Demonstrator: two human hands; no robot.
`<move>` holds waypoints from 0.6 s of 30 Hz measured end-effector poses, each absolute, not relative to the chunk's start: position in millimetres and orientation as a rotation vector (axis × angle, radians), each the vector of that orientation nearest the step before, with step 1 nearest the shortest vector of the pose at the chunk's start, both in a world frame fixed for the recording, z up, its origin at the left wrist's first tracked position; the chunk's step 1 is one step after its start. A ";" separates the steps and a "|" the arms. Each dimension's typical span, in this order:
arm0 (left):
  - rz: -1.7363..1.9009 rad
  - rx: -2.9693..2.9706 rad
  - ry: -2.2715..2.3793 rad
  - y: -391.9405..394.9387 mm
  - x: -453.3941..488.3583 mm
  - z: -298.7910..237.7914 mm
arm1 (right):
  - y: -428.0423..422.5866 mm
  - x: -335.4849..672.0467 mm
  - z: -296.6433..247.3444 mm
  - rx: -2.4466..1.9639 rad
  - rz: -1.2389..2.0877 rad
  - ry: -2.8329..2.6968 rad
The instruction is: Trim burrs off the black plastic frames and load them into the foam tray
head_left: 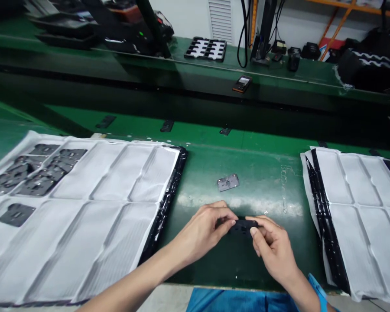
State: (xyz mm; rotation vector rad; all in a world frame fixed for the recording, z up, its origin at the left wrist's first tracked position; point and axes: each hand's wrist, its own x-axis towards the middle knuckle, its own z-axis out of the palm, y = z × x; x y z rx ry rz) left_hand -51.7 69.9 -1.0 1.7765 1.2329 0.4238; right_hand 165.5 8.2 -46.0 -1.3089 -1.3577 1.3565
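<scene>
two hands share one black piece (246, 224), which is above the near part of one green bench (208, 271); whether its lower edge touches the bench i cannot tell. the left hand (209, 223) grasps the piece's nine o'clock end, thumb and forefinger pinched together on it, and the right hand (273, 242) grasps the three o'clock end, thumb on the near side and fingers behind. taking that piece as the middle of the dial, one grey piece (228, 183) lies on the bench near eleven o'clock, apart from both hands. two big white trays flank the work: a left-side tray (117, 251) around nine o'clock and a right-side tray (364, 229) at three, each with dark edging along its inner side. the left-side tray has two compartments with heaped dark pieces (40, 180) (too jumbled to count) and one with a single flat piece (17, 214); the right-side tray shows dark pieces at its two o'clock edge, cut off by the frame. beyond the bench, three small dark pieces (167, 125) lie spaced in a row from ten to nearly twelve o'clock. higher up, one handheld device (242, 84) with a lit screen lies at twelve, and one black-and-white tray (205, 48) lies between eleven and twelve.
</scene>
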 end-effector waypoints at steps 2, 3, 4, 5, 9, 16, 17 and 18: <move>0.412 1.848 1.293 83.7 -59.0 -4.0 | 9.2 165.2 -47.6 -1.352 1.290 -1.397; 0.414 1.870 1.349 92.1 -62.2 -6.6 | 9.7 165.7 -47.9 -1.372 1.252 -1.407; 0.419 1.883 1.414 101.0 -64.8 -9.8 | 10.0 166.5 -48.1 -1.384 1.220 -1.413; 0.424 1.891 1.478 109.9 -66.7 -13.7 | 10.3 167.5 -48.4 -1.392 1.195 -1.415; 0.428 1.913 1.619 135.4 -66.4 -33.5 | 9.4 171.6 -50.4 -1.408 1.162 -1.438; 0.366 2.050 1.741 137.6 -69.0 -53.4 | 4.6 174.8 -57.1 -1.421 1.182 -1.448; 0.357 2.068 1.757 140.7 -71.3 -51.4 | 4.1 175.3 -58.0 -1.424 1.178 -1.445; 0.345 2.084 1.774 146.5 -73.1 -48.4 | 3.7 175.7 -59.0 -1.426 1.171 -1.445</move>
